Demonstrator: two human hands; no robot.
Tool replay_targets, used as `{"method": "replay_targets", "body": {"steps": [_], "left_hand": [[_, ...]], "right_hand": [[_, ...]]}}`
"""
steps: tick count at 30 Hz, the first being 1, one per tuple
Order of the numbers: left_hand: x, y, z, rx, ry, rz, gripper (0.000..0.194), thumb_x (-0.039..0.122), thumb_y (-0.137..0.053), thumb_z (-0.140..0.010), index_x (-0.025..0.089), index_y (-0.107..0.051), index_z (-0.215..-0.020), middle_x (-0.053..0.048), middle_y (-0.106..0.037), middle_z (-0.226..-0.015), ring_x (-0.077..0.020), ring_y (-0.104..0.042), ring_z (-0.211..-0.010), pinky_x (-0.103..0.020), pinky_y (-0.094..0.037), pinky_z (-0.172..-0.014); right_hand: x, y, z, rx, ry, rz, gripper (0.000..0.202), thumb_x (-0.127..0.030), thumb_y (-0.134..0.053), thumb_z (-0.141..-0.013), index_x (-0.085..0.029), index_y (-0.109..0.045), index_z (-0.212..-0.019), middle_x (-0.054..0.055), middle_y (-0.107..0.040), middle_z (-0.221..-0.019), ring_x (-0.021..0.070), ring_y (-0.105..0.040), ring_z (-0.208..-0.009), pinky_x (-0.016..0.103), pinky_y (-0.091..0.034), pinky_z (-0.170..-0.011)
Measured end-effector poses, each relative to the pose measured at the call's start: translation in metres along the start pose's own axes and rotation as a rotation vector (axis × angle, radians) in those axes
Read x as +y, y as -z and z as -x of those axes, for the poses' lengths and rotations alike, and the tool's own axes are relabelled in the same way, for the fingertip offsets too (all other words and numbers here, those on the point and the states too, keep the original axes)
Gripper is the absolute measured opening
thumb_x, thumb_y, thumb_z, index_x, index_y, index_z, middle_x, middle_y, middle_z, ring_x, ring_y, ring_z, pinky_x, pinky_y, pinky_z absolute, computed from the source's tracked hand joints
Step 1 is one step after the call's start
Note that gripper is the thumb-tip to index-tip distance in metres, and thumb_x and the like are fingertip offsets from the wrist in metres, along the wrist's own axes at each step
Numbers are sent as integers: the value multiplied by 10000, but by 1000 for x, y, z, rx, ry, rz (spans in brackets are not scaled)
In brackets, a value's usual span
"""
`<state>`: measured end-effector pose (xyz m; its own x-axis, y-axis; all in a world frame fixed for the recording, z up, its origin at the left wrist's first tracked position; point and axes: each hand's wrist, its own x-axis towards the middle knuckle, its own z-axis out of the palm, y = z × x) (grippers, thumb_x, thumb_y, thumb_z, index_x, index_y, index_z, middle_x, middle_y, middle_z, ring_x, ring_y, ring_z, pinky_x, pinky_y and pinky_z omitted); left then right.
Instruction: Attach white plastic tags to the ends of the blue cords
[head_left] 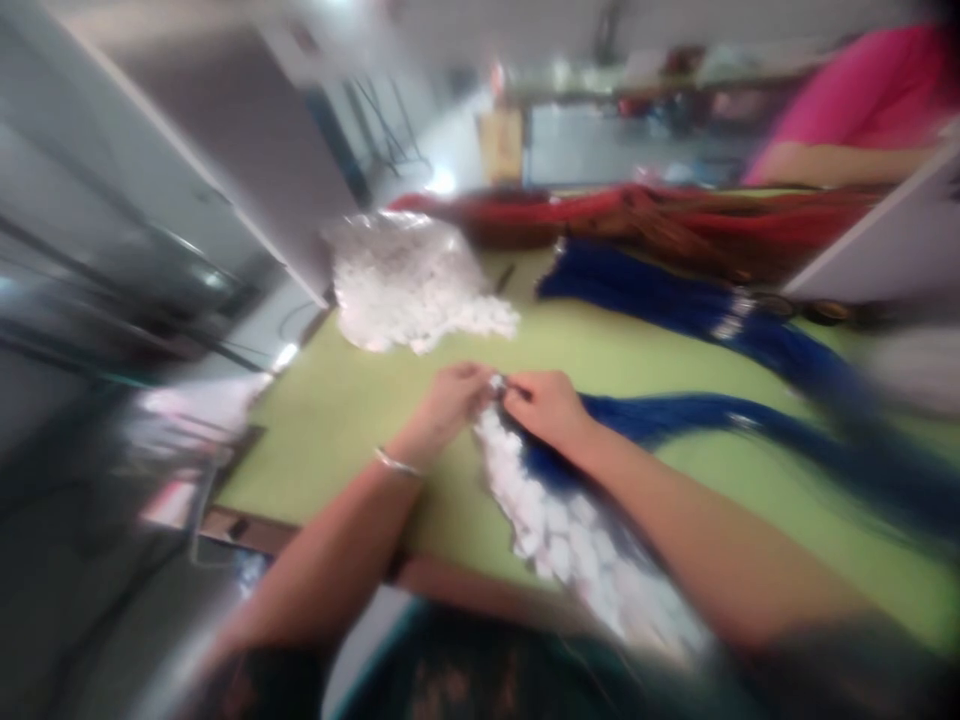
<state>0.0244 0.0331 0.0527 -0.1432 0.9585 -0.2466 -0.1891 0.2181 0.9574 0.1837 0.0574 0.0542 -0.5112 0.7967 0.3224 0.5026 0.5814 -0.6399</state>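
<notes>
Head view: keep your left hand [457, 395] and right hand [551, 405] close, pinching the white piece [496, 383] between fingertips, and work gently so the blue strands [660, 415] don't snag. It's over the green tabletop [322, 430], small, whitish, pretty blurry tbh.

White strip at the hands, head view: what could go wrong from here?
1. The white strip runs past the near edge of the table; it might snag there or tug at the left hand and right hand.
2. Blue strands lie close by the right forearm, so the arm could drag or tangle them.
3. Loose white pieces by the clear bag could scatter if knocked.
</notes>
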Motion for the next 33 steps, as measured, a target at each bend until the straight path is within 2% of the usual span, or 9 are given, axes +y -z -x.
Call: {"method": "replay_targets", "body": {"steps": [7,12,20,22,26,27,28,31,33], "left_hand": [[-7,-5,0,73,-80,-159,223,322,-749,-668,148,-618,-714,13,-596,-522,-51,-449,-398,-174,-302,-394],[-11,-1,-2,61,-86,-180,249,362,-731,-682,146,-616,-723,5,-598,-532,-48,-424,-391,-178,-265,-376],[-12,-1,-3,-13,-146,-298,260,392,-701,-711,140,-639,-721,-8,-607,-552,-57,-434,-423,-185,-305,-413],[-4,1,3,-100,-165,-377,263,398,-689,-726,136,-657,-728,-29,-636,-601,-75,-488,-476,-197,-362,-458],[16,17,12,-528,-236,-546,247,382,-678,-742,145,-721,-794,-91,-706,-823,-159,-626,-743,-273,-484,-693],[18,24,9,-509,-283,-579,251,385,-658,-757,150,-728,-809,-97,-709,-874,-179,-634,-801,-293,-487,-740],[20,32,4,-378,-337,-620,258,386,-630,-777,153,-730,-821,-100,-707,-901,-194,-635,-834,-310,-486,-769],[16,60,-24,392,-466,-835,246,325,-570,-802,148,-721,-884,-104,-689,-913,-225,-622,-859,-357,-475,-810],[10,76,-44,566,-478,-1038,254,249,-584,-767,150,-710,-964,-117,-670,-1008,-250,-602,-951,-378,-449,-880]], "right_hand": [[5,-3,-3,10,-81,-18,225,-251,-523,-770,-154,-599,-582,20,-588,-552,109,-450,-529,228,-298,-537],[7,1,-6,-27,-193,-185,288,-276,-524,-744,-155,-511,-483,-29,-435,-450,86,-381,-486,218,-274,-487],[8,1,-8,-17,-191,-241,236,-235,-523,-702,-161,-498,-480,-37,-442,-443,77,-377,-482,209,-274,-471],[6,4,-10,30,-280,-334,226,-229,-525,-702,-161,-508,-488,-32,-471,-457,78,-406,-481,206,-306,-475],[3,12,-12,88,-507,-594,202,-316,-562,-742,-151,-608,-635,-3,-581,-538,78,-444,-443,215,-355,-452],[3,13,-12,93,-527,-631,214,-342,-577,-743,-148,-626,-667,-3,-584,-544,74,-430,-429,216,-341,-434],[2,13,-11,96,-531,-657,221,-356,-591,-739,-146,-643,-695,-7,-580,-547,68,-413,-422,215,-323,-420],[3,11,-10,91,-504,-737,220,-334,-593,-735,-140,-687,-778,-16,-570,-571,62,-398,-436,211,-308,-421],[4,9,-9,84,-474,-781,241,-323,-561,-759,-136,-695,-830,-11,-581,-595,63,-411,-453,210,-327,-438]]}}
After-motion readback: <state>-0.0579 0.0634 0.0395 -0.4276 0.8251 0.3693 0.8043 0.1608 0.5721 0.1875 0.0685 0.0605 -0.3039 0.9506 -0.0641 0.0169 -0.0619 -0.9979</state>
